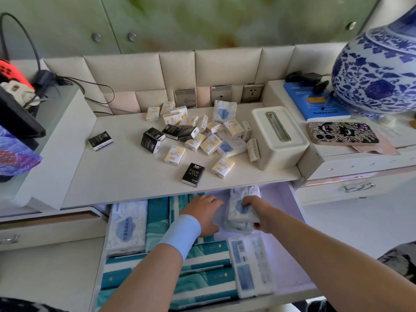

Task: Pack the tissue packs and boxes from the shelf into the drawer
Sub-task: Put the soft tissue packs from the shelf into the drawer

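Item: soft tissue pack (236,210), far right of drawer (290,244), clamped in right hand (258,216). Left hand (203,216) flat alongside, fingers relaxed. Risk: squashy stack beneath slumps (uneven seating), jamming the drawer. Small packs (202,136) await on shelf (126,176).

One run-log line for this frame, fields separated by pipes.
phase: packing | right hand: grips white tissue pack in drawer | left hand: rests beside it | shelf: many small packs unpacked
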Tool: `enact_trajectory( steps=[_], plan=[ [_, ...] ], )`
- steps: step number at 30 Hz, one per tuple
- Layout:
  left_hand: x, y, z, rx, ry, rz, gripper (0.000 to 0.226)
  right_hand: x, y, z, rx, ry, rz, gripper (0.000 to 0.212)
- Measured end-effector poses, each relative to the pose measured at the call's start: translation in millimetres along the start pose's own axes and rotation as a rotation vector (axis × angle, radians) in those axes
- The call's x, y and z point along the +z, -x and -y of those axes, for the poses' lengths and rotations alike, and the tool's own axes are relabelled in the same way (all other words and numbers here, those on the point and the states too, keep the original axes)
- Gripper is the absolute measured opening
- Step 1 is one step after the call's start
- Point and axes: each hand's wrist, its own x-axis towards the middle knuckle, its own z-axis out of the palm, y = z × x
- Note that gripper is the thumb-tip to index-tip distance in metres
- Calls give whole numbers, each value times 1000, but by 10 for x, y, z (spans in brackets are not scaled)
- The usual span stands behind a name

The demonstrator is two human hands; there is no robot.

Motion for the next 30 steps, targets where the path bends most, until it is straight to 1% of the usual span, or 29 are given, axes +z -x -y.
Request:
enact_trajectory(
  steps=[3,5,7,9,10,12,14,16,17,18,19,20,22,24,26,27,29,30],
  plan=[
    [3,-16,-59,20,-15,-84,50,61,6,-120,12,-152,29,28],
    [-2,-19,-108,17,14,-107,41,72,32,-167,23,-188,27,22],
    [12,-29,-140,35,-7,-100,38,-13,17,-183,14,-182,-7,20],
    [29,-25,-158,65,-39,-102,40,-59,10,-191,-7,-150,24,25],
    [35,-20,-167,93,-53,-116,43,-48,28,-186,-15,-104,66,29],
    [44,-19,-202,213,-143,-164,47,8,63,-171,-23,57,150,36],
    [63,-35,-257,324,-265,-140,40,30,81,-131,-25,220,190,44],
    [106,-74,-259,309,-378,-59,32,-10,70,-86,-3,473,124,53],
    [129,-86,-238,277,-419,-26,30,-38,79,-71,11,609,52,55],
    [148,-103,-210,244,-434,-6,28,-57,78,-54,21,675,-14,53],
    [163,-124,-181,211,-434,1,31,-73,68,-39,28,659,-53,49],
    [166,-142,-162,184,-433,4,36,-76,61,-26,48,591,-60,43],
    [132,-154,-152,158,-428,0,42,-56,56,-16,80,370,-20,28],
    [106,-146,-146,179,-434,-42,38,-58,8,-27,34,178,23,11],
    [116,-138,-147,216,-406,-50,35,-76,-18,-38,-9,83,28,11],
    [118,-135,-160,222,-372,-8,34,-70,-12,-38,-17,89,29,11],
    [123,-159,-216,193,-340,162,34,-26,-12,-18,-23,171,12,11],
    [110,-176,-258,171,-342,251,34,-1,-20,-6,-24,209,-33,11]
  ],
)
